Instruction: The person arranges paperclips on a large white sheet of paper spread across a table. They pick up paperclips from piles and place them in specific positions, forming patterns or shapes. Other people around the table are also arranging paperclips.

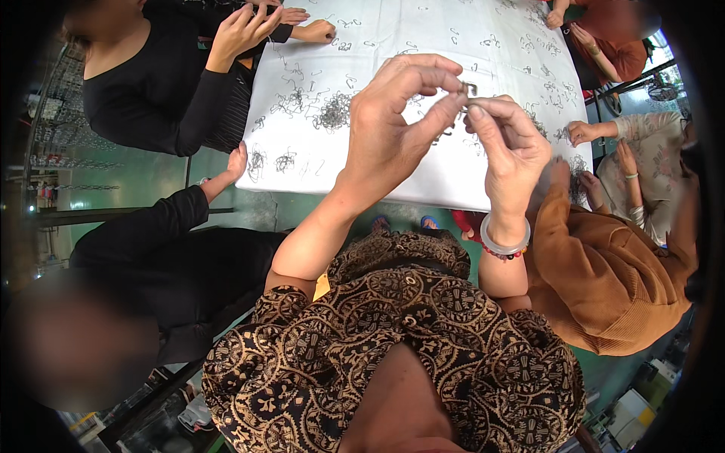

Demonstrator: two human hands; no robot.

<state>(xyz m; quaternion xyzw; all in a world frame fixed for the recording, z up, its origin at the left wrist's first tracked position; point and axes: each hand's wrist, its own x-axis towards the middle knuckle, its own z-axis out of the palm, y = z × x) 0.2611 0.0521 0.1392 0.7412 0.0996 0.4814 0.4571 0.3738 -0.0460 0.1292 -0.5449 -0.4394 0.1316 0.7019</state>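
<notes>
Pinching one small metal clip point(470, 90) between left hand point(393, 128) and right hand point(510, 147), upper centre of the frame, above one white table point(377, 162).
Best held steady with fingertips only, both hands closed on it; four co-workers around; loose clips in heaps, too many to count.

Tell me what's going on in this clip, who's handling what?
The person wearing the camera holds both hands up over a white table. The left hand and right hand pinch a small metal piece between their fingertips. Small heaps of similar wire pieces lie scattered on the tabletop. Several other people sit around the table, their hands at its edges near more of the small pieces.
</notes>
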